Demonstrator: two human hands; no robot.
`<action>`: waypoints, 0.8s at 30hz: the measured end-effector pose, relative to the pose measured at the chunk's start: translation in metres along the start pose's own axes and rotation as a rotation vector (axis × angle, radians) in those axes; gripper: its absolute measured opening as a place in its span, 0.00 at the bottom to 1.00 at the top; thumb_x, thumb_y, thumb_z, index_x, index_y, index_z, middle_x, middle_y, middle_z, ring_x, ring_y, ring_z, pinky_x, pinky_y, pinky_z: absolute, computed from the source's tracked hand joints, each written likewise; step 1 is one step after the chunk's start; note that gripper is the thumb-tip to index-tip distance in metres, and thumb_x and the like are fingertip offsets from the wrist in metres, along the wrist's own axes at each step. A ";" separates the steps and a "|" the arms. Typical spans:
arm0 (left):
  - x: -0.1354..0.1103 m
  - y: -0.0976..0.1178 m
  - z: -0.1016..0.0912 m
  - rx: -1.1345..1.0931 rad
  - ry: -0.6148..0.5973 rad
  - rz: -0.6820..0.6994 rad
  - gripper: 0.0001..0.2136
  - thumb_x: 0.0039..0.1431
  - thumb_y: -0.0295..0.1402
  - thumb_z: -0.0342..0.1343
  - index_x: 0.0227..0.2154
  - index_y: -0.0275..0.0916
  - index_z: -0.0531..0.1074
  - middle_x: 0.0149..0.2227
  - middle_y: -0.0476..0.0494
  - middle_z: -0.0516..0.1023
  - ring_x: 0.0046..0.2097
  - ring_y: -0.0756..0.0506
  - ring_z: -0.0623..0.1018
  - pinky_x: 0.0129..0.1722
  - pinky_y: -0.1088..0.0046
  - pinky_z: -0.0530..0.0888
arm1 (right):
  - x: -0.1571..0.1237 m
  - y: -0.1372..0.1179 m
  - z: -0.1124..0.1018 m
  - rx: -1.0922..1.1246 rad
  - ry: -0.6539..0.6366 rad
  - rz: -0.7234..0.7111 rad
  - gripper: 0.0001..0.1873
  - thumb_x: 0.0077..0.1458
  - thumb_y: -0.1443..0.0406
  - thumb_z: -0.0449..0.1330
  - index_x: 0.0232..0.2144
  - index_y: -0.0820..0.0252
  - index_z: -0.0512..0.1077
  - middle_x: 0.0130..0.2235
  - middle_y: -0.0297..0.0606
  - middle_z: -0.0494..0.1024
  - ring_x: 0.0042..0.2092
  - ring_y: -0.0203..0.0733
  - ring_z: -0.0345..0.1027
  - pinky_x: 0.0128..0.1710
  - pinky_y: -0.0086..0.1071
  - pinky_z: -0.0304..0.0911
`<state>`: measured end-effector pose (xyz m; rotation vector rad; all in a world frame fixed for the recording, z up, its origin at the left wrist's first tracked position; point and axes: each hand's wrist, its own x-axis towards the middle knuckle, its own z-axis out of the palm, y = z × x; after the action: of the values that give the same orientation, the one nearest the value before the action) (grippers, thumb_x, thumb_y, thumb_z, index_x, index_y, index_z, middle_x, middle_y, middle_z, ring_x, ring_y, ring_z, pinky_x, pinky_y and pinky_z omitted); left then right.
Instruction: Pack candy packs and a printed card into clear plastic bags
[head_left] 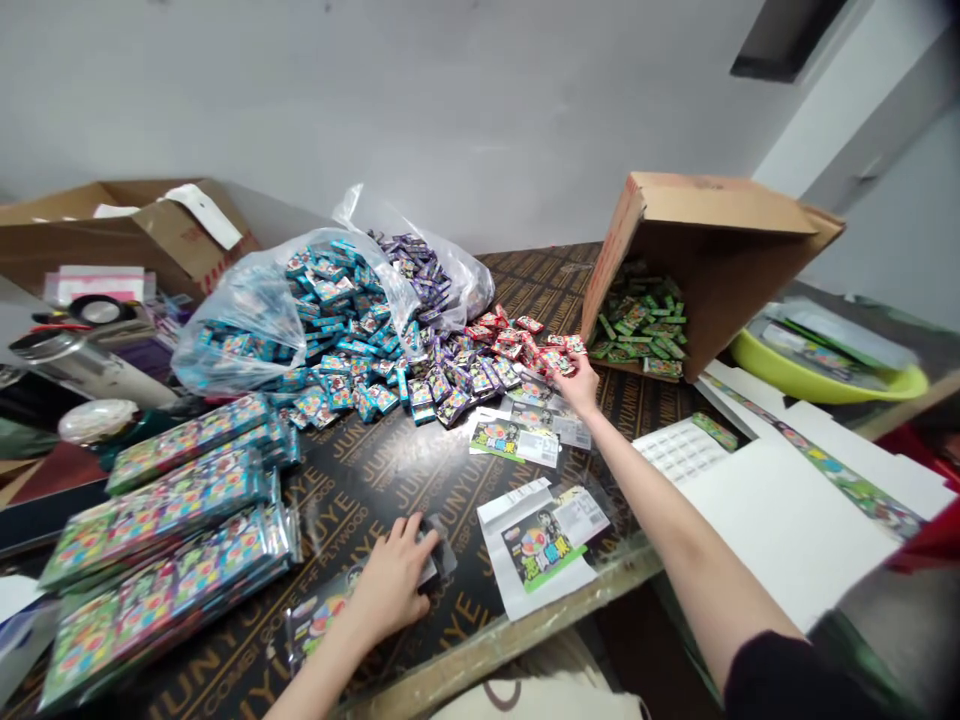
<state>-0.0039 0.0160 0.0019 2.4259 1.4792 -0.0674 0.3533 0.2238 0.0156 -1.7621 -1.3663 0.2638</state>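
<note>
2 hands on my head feed. Right hand has fingertips on the red packs; can't tell if they're clamped on any. Red pile sits mid-worktop, between the purple packs and the right carton. Left hand is lying low near the front edge, fingers bent over a clear wrapper; can't tell if it grips. A printed packet shows beside that forearm. Small packs come in 4 colours: red, purple, blue, green. Piles too dense to count. I see 2 clear bags: the left bag holds blue, the rear bag purple. 2 cartons: right is on its side with green packs inside, left carton stands behind a metal flask. 3 stacks of long printed packets at left. 1 printed card on folded white paper; a few more cards overlap just behind, exact count hidden. 1 green pack at the label sheet, 1 yellow-green basin far right. Worktop print reads JUNYUAN, MUYE, COMBI CORE F-F PLYWOOD, repeated. Cards carry large Chinese characters; small print illegible.
</note>
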 end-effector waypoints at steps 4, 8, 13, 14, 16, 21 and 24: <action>0.001 0.010 -0.014 -0.267 0.190 -0.049 0.37 0.38 0.43 0.61 0.54 0.43 0.56 0.59 0.35 0.55 0.58 0.34 0.57 0.54 0.48 0.53 | -0.065 -0.046 0.000 0.437 -0.537 -0.219 0.27 0.42 0.59 0.61 0.46 0.60 0.62 0.38 0.40 0.73 0.36 0.40 0.68 0.36 0.34 0.64; 0.002 0.029 -0.034 -0.753 0.413 -0.168 0.36 0.43 0.46 0.59 0.55 0.39 0.55 0.54 0.36 0.64 0.53 0.38 0.65 0.52 0.57 0.62 | -0.133 -0.094 -0.005 0.636 -1.082 -0.353 0.26 0.41 0.63 0.63 0.44 0.59 0.62 0.39 0.39 0.73 0.38 0.39 0.68 0.37 0.33 0.63; -0.009 0.035 -0.045 -1.460 0.274 -0.384 0.24 0.46 0.41 0.59 0.45 0.32 0.68 0.34 0.40 0.77 0.34 0.46 0.75 0.32 0.72 0.71 | -0.170 -0.120 -0.004 0.929 -1.235 -0.250 0.29 0.43 0.60 0.64 0.46 0.57 0.57 0.45 0.44 0.71 0.45 0.41 0.66 0.44 0.37 0.60; -0.013 0.035 -0.045 -1.519 0.192 -0.370 0.22 0.44 0.40 0.60 0.42 0.32 0.71 0.32 0.42 0.77 0.31 0.48 0.74 0.29 0.75 0.70 | -0.173 -0.120 -0.001 0.967 -1.288 -0.212 0.30 0.43 0.59 0.63 0.47 0.56 0.56 0.46 0.45 0.71 0.45 0.41 0.66 0.43 0.38 0.61; -0.020 0.034 -0.043 -1.589 0.042 -0.325 0.17 0.43 0.39 0.62 0.35 0.32 0.73 0.28 0.44 0.76 0.25 0.52 0.72 0.23 0.79 0.66 | -0.180 -0.120 0.003 0.996 -1.340 -0.175 0.30 0.44 0.56 0.62 0.48 0.56 0.55 0.48 0.46 0.70 0.47 0.43 0.65 0.44 0.39 0.61; -0.023 0.031 -0.029 -1.767 0.129 -0.443 0.16 0.41 0.39 0.62 0.29 0.30 0.73 0.23 0.44 0.75 0.21 0.54 0.70 0.20 0.80 0.64 | -0.202 -0.119 0.005 0.738 -1.015 -0.348 0.38 0.43 0.53 0.61 0.54 0.54 0.53 0.58 0.46 0.55 0.54 0.47 0.57 0.50 0.43 0.55; -0.021 0.029 -0.020 -1.774 0.231 -0.508 0.17 0.41 0.40 0.63 0.30 0.30 0.73 0.26 0.43 0.75 0.23 0.53 0.72 0.23 0.79 0.67 | -0.217 -0.124 0.002 0.443 -0.860 -0.586 0.50 0.34 0.54 0.66 0.57 0.54 0.49 0.59 0.45 0.52 0.59 0.52 0.47 0.55 0.46 0.45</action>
<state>0.0095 -0.0095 0.0315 0.6302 1.1801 0.9680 0.1851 0.0393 0.0341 -0.8169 -2.1379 0.9787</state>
